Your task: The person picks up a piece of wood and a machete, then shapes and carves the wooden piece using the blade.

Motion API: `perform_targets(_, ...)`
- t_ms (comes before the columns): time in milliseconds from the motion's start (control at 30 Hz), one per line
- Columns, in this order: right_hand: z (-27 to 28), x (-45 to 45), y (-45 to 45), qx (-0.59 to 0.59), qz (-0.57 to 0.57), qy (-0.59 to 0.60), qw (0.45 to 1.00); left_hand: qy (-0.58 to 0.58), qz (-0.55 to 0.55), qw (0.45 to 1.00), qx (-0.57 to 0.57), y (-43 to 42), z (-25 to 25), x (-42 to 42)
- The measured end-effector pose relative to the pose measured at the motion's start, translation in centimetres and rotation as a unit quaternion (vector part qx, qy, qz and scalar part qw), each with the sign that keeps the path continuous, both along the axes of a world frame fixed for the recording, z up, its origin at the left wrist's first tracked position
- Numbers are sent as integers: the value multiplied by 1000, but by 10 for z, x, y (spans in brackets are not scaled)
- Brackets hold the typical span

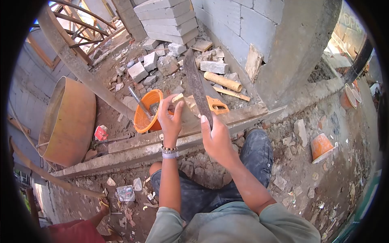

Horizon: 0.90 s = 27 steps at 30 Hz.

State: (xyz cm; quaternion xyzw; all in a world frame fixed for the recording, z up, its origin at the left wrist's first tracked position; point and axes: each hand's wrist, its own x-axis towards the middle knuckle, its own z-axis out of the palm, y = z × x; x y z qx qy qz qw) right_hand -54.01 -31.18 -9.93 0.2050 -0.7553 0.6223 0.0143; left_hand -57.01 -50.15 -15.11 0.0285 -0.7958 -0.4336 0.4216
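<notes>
Dark, worn metal catches my eye first: a long blade standing nearly upright in the centre of the frame, leaning a little to the left at its tip. The right hand has its lower end, fingers wrapped closed around it and the thumb lying up along the flat. Just to the left, the left hand is raised, its fingers drawn in on a small pale piece at the left of the blade (wood or bamboo, I can't tell which). Beads and a pale band circle that wrist.

Right behind the blade shows an orange saw-like handle, close to the concrete ledge that crosses the middle of the frame. An orange bucket sits left of the left hand, with a metal-handled tool leaning in it. Above and right of centre, a yellowish tube-like length lies among broken blocks, below a stack of grey blocks at the top. A big yellowish drum tilts at the left, and another person's red garment shows in the lower left corner.
</notes>
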Motion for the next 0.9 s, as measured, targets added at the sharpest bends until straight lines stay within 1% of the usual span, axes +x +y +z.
perform_targets(100, -20, -1, -8, 75, -1, -11, 997, -8, -4, 1000, 13, 4, 6, 2)
perform_targets(200, -52, -8, -11, 168, 38, -76, 982, -15, -6, 1000, 8, 2, 8, 4)
perform_targets(267, -64, -11, -12, 155, 24, -62, 986, -20, -12, 1000, -7, 0, 10, 4)
perform_targets(300, -61, -10, -11, 152, 22, -59, 986, -18, -8, 1000, -11, 0, 9, 1)
perform_targets(400, -42, -9, -3, 94, 30, -92, 991, -51, -4, 998, -27, -1, 8, 4)
perform_targets(500, -21, 0, -2, -15, -12, -18, 1000, -5, -3, 1000, -2, 2, 6, 0)
perform_targets(600, -7, 5, -4, -16, -22, -52, 998, -19, 9, 1000, -11, 2, 4, 0)
perform_targets(667, -40, 3, -14, 83, -11, -49, 995, 0, 7, 1000, 24, 5, 4, -3)
perform_targets(700, -47, 2, -16, 131, -9, -51, 990, 7, 3, 999, 41, 7, 4, -3)
perform_targets(800, -59, -10, -9, 105, 13, -36, 994, -7, -2, 1000, -2, 1, 5, -1)
perform_targets(900, -27, -10, -1, 63, 19, -54, 996, -11, 1, 1000, 10, 5, 6, 3)
